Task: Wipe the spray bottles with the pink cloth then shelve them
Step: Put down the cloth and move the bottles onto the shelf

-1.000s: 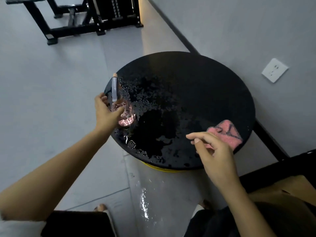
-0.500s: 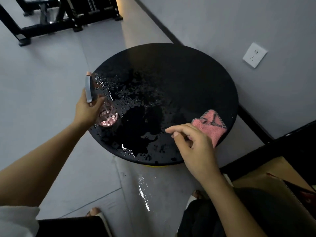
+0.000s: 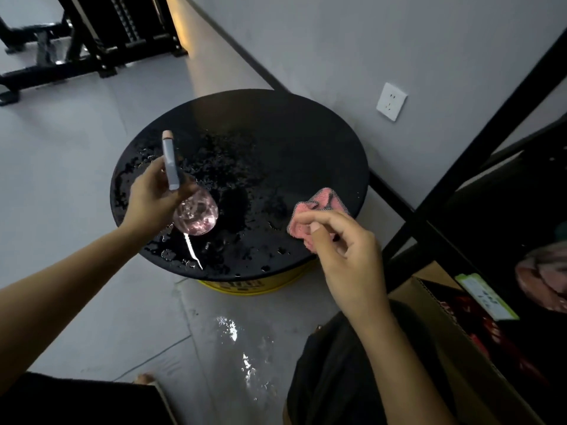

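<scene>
My left hand [image 3: 153, 197] grips a spray bottle [image 3: 196, 216] by its neck; the bottle has a clear pink round body and a grey spray head with a pink nozzle, and it hangs just above the left side of the round black table [image 3: 276, 124]. My right hand [image 3: 340, 243] pinches the pink cloth [image 3: 322, 204] at the table's right front edge, and the cloth's near end is lifted in my fingers. The tabletop is wet with many drops.
A black metal shelf frame [image 3: 478, 142] stands at the right, with a cardboard box [image 3: 429, 289] and dim items low in it. Water lies on the grey floor [image 3: 239, 348] before the table. A wall socket [image 3: 391, 101] and black gym equipment [image 3: 92, 35] are behind.
My right hand moved onto the pink cloth and took hold of it. My left hand brought the bottle inward over the table. The camera view shifted to show the shelf.
</scene>
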